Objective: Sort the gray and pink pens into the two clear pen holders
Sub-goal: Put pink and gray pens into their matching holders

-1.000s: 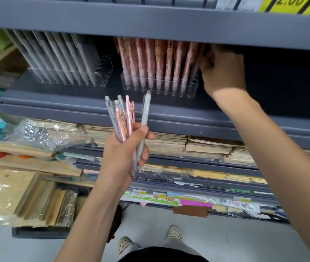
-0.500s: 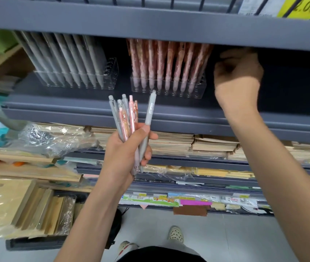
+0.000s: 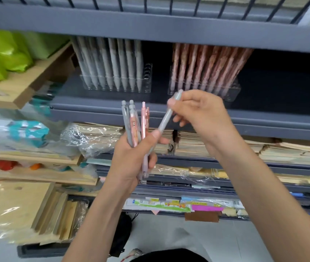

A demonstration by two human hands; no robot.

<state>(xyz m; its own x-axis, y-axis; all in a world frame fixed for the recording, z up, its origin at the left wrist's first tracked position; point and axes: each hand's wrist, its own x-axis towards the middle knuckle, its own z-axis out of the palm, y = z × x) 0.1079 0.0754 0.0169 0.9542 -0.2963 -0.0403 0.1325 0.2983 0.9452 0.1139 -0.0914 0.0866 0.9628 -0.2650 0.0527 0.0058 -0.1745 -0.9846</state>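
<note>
My left hand [image 3: 131, 157] grips a bunch of gray and pink pens [image 3: 134, 125], their tops pointing up. My right hand [image 3: 199, 112] pinches the top end of one gray pen [image 3: 166, 117], which slants down into the bunch under my left thumb. On the shelf behind stand two clear pen holders: the left holder [image 3: 146, 80] holds a row of gray pens [image 3: 112, 63] with free holes at its right end, and the right holder [image 3: 233, 91] holds a row of pink pens [image 3: 207, 67].
A dark gray shelf [image 3: 93, 108] carries both holders, with another shelf edge [image 3: 150, 29] close overhead. Green packages [image 3: 5, 52] and wooden trays sit at the left. Stacks of wrapped notebooks [image 3: 193, 142] fill the shelves below. The floor and my shoes show at the bottom.
My right hand has come down from the shelf beside the pink holder and taken hold of the top of the gray pen in my left hand's bunch. The view has shifted closer.
</note>
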